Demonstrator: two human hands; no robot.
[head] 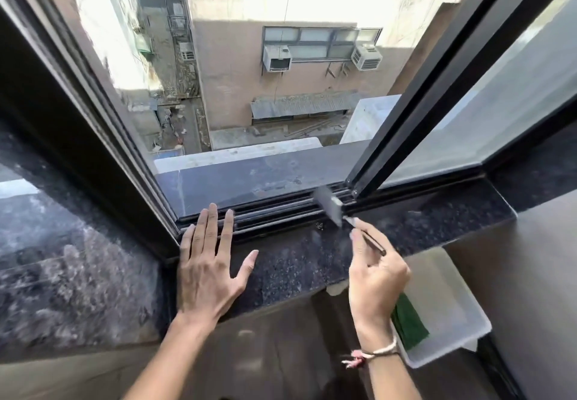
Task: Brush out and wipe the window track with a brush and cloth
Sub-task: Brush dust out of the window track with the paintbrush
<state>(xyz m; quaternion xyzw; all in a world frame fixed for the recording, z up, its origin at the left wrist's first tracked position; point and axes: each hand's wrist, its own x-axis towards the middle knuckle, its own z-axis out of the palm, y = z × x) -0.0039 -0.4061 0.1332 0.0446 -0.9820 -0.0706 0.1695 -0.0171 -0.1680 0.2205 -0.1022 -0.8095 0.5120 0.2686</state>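
Right, the right hand [376, 278] pinched a thin-handled brush [331, 204], its blurred bristle head down on the window track [274, 212] just beside the foot of the sliding sash frame [437, 97]. The left hand [207, 267] lay flat and released, fingers spread, palm on the dark granite sill [296, 262], fingertips reaching onto the track rails near its left corner. A green cloth [409, 321] sat in a pale plastic tray [452, 299] below the sill's right end, by the right wrist.
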